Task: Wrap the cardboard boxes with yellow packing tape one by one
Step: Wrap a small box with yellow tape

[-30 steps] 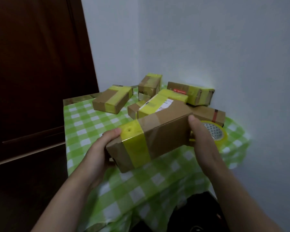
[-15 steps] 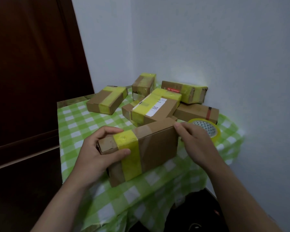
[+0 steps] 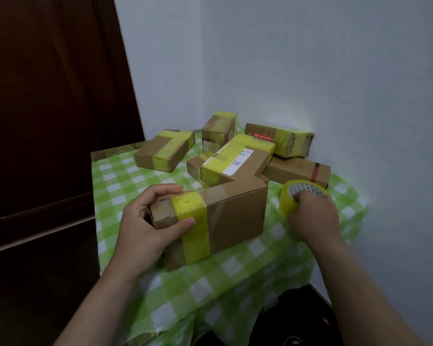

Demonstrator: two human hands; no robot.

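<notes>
The cardboard box [image 3: 235,213] is held on the table [image 3: 238,273] in the left hand's [image 3: 148,223] curled grip; right of it, the yellow tape roll [image 3: 288,199] is clutched by the right hand [image 3: 313,217]; tape must next be drawn across.

Brown cardboard box [image 3: 233,216] banded yellow; yellow tape roll [image 3: 289,203]; green-and-white checked tablecloth [image 3: 235,283]
</notes>
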